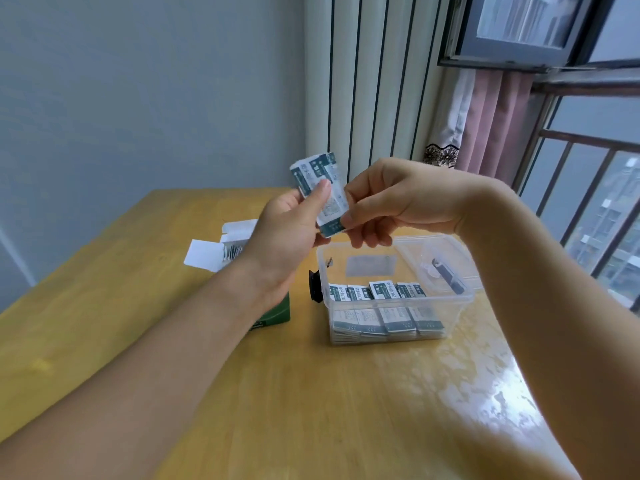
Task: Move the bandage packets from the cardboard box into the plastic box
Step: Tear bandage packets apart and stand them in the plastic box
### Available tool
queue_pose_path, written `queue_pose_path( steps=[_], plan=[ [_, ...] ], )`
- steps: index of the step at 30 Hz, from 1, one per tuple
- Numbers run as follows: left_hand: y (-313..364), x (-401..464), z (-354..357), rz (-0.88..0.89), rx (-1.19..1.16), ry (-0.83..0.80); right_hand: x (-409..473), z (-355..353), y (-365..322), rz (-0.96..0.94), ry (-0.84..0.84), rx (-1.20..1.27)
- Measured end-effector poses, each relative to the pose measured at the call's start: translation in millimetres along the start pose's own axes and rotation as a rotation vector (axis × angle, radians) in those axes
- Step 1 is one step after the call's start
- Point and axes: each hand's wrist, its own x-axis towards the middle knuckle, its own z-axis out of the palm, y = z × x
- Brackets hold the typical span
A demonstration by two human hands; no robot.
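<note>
I am holding some packets (320,188) up between my left hand (287,230) and right hand (391,206), above the table (311,393); the plastic box (394,292) is sitting below them, with more packets (381,306) lying in it; the cardboard box (239,268) is sitting to its left.

Both bare arms reach forward and the two hands meet up high. The left hand (291,220) pinches with thumb on top; the right hand (391,206) curls its fingers, pinching too

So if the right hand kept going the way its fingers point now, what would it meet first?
Its fingers point left, so the right hand already meets the bandage packets it pinches; just past them is the left hand. Depth is hard to judge.
</note>
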Motion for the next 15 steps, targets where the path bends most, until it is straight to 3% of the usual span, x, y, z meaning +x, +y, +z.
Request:
queue_pose_path(
  steps=[6,8,11,15],
  plan=[
    [-3,-9,8,0.016,-0.088,0.027,2,10,-9,0.071,0.001,-0.33],
    [0,-10,9,0.019,-0.029,-0.023,-7,1,-13,0.067,0.166,-0.456],
    [2,-12,8,0.026,0.103,-0.091,-17,-8,-21,-0.05,0.423,-0.352],
    [-5,-13,9,0.066,0.197,-0.159,-10,6,-31,-0.13,0.314,-0.436]
  ],
)
